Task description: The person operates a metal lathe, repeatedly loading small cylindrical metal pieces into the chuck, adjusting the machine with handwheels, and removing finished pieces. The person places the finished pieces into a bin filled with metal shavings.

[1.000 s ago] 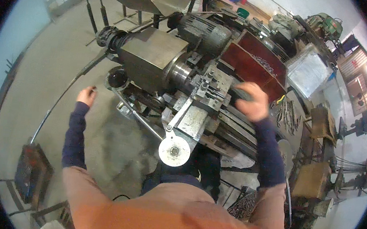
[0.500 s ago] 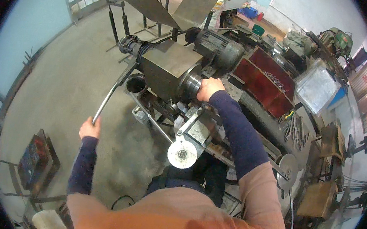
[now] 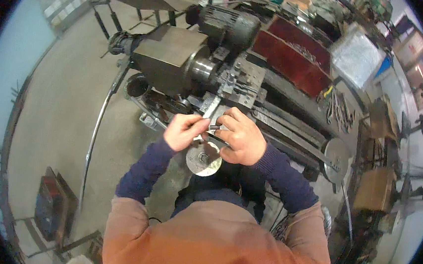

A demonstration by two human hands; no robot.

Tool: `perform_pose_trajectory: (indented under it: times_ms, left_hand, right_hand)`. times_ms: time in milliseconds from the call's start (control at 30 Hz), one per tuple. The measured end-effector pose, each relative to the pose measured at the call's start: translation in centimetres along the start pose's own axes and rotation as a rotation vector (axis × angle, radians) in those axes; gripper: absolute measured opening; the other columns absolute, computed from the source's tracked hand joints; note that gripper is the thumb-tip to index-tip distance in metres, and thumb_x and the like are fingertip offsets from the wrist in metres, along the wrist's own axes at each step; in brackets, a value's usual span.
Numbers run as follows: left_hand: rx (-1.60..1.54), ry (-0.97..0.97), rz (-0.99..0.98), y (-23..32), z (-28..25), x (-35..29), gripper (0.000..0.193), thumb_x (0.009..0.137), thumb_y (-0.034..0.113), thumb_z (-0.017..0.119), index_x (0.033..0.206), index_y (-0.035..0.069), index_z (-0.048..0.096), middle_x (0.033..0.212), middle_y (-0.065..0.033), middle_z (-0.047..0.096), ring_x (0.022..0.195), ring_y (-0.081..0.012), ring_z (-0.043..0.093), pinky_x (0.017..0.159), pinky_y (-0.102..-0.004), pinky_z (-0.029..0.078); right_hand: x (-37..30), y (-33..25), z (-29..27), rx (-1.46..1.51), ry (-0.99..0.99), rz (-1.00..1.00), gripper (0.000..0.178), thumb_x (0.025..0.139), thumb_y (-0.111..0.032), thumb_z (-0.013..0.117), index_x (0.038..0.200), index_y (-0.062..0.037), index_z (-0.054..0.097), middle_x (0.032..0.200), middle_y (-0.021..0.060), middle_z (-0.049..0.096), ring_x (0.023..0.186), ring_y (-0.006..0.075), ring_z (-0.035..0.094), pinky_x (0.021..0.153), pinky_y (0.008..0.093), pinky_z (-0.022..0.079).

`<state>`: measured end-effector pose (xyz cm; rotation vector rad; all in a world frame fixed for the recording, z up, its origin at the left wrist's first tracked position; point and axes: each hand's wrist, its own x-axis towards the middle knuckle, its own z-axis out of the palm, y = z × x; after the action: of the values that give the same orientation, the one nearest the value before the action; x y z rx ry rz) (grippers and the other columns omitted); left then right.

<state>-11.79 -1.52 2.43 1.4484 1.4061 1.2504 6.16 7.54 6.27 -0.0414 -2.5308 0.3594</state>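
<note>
Head view: a small dark piece (image 3: 215, 127) was held between two hands, just beyond the white wheel (image 3: 203, 165) at the near side of the machine (image 3: 244, 77). The right hand (image 3: 242, 138) was curled, and the piece was gripped between its thumb and fingers. The left hand (image 3: 185, 133) was closed in a pinch at the other end; that end appeared to be gripped too, though it was partly hidden by the fingertips. By this two-sided hold the piece was presumably steadied, with both ends kept under finger control. The forearms (image 3: 145, 170) were angled inward from either side of the wheel, apparently so that the piece was kept in plain sight.

Well to the left of the wheel, a long metal rod (image 3: 93, 142) was hung at a slant, its lower end left free, probably as a handle. Far beyond the wheel, a motor (image 3: 229, 26) was mounted beside a metal housing (image 3: 171, 44). Beyond it and to the right, shavings were held in a red tray (image 3: 289, 58), likely put there to contain them. Right of the wheel, wrenches (image 3: 339, 112) were laid together, seemingly for easy reach.
</note>
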Motion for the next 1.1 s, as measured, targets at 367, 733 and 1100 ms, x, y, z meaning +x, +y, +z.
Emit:
perform_pose_trajectory:
  times_ms: [367, 733, 1100]
  left_hand:
    - [-0.712, -0.113, -0.181, -1.5, 4.5, -0.1, 0.028, 0.091, 0.020, 0.051, 0.087, -0.005, 0.061, 0.076, -0.0121, 0.064, 0.068, -0.0182, 0.063, 0.066, -0.0293, 0.051]
    - [-0.652, -0.136, -0.237, -0.4, 5.0, -0.3, 0.032, 0.088, 0.028, 0.056, 0.091, -0.004, 0.060, 0.074, -0.0098, 0.063, 0.067, -0.0153, 0.062, 0.062, -0.0261, 0.050]
    - [-0.548, -0.150, -0.173, -0.8, 3.8, -0.5, 0.026, 0.088, 0.021, 0.056, 0.091, -0.004, 0.061, 0.070, -0.0086, 0.063, 0.066, -0.0148, 0.061, 0.063, -0.0258, 0.050]
  right_hand:
    - [-3.0, -0.8, -0.7, 0.270, 0.160, 0.154, 0.032, 0.048, -0.008, 0.061, 0.079, -0.0041, 0.061, 0.091, 0.0126, 0.051, 0.083, 0.0314, 0.048, 0.071, 0.0368, 0.043]
    - [-4.8, -0.4, 0.8, 0.386, 0.192, 0.251, 0.042, 0.049, -0.005, 0.057, 0.090, -0.0018, 0.063, 0.096, 0.0144, 0.053, 0.085, 0.0317, 0.054, 0.075, 0.0349, 0.045]
    - [-5.8, 0.1, 0.6, 0.507, 0.146, 0.308, 0.047, 0.053, -0.008, 0.053, 0.097, 0.0022, 0.063, 0.104, 0.0185, 0.054, 0.094, 0.0308, 0.058, 0.083, 0.0328, 0.046]
